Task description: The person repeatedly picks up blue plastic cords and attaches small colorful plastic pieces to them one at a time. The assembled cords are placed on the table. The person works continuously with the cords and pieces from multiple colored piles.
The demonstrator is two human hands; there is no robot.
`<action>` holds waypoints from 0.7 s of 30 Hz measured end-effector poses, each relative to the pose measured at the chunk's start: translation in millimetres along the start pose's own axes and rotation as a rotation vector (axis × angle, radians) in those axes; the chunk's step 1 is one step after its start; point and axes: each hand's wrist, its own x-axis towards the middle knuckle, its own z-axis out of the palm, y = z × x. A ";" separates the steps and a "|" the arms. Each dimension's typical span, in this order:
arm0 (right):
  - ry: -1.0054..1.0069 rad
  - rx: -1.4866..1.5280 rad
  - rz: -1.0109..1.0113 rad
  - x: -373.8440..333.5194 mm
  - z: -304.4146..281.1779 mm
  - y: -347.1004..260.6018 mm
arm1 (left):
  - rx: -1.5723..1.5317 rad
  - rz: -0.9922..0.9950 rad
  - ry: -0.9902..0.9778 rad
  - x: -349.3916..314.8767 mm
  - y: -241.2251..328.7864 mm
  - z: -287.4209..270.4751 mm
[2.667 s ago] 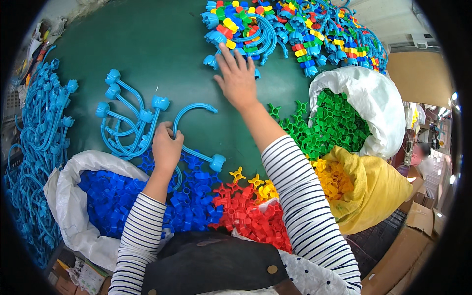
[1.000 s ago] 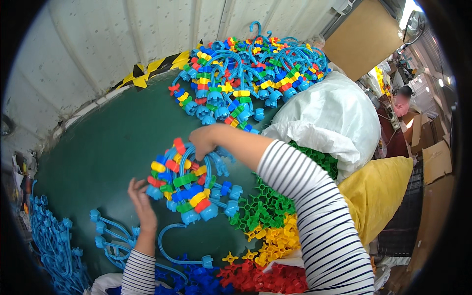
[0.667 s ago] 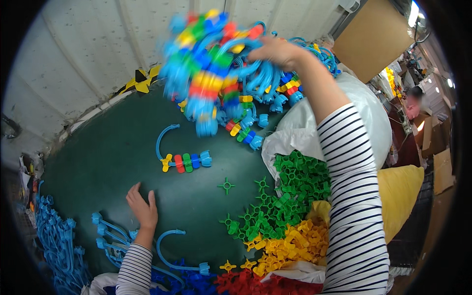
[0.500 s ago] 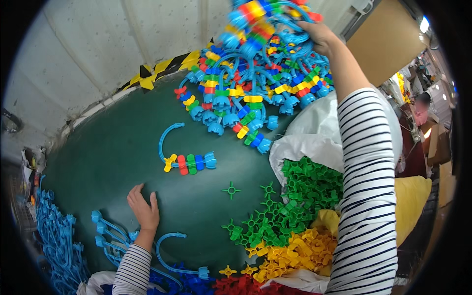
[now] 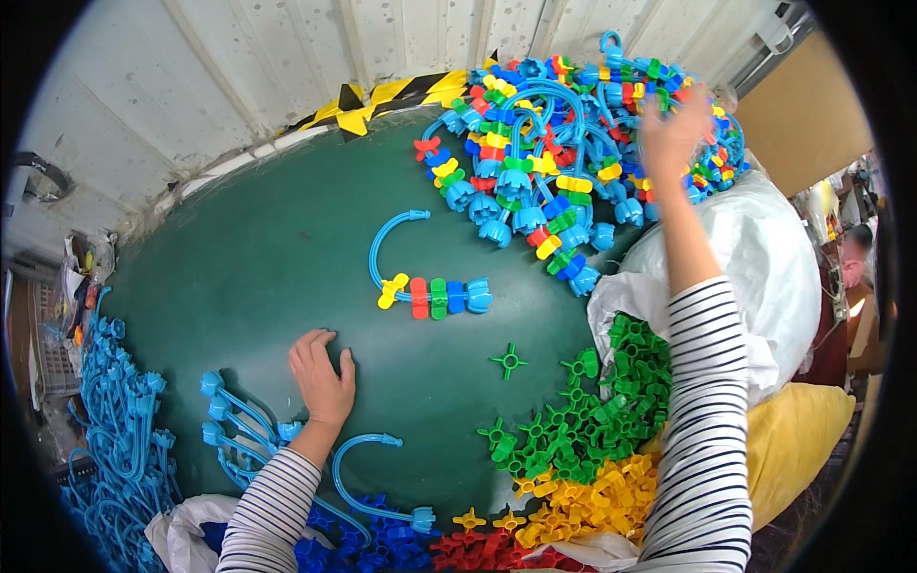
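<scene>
My left hand (image 5: 323, 384) rests on the dark green tabletop (image 5: 267, 258), fingers loosely stretched, thumb apart, nothing held. Several bare light-blue curved tubes (image 5: 250, 420) with cup-shaped ends lie beside and under that forearm. My right hand (image 5: 674, 143), blurred by motion, is over the far-right heap of threaded blue tubes (image 5: 535, 143); its fingers look apart and nothing shows in them. One curved tube (image 5: 377, 253) lies alone mid-table, carrying yellow, red, green and blue pieces. A single green cross-shaped piece (image 5: 510, 361) lies to its right.
Green (image 5: 611, 411), yellow (image 5: 592, 501), red (image 5: 478, 551) and blue cross-shaped pieces (image 5: 382, 540) are piled along the near and right side. More bare blue tubes (image 5: 119, 411) are heaped at left. A white sack (image 5: 735, 258) and yellow sack (image 5: 798, 439) stand at right.
The bunch of threaded tubes my right hand carried is now down on the far heap, and that hand is off it. The view has shifted, so the table appears farther right.
</scene>
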 end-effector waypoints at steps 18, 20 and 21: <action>-1.085 0.823 0.367 20.0 -28.2 -119.3 | -0.052 -0.010 0.010 -2.1 -1.5 4.0; -1.008 0.815 0.794 56.2 -31.0 -75.5 | -0.037 -0.010 -0.001 0.6 0.9 2.6; -0.806 0.741 0.896 64.2 -37.6 -60.7 | -0.030 -0.024 -0.024 1.4 2.2 0.1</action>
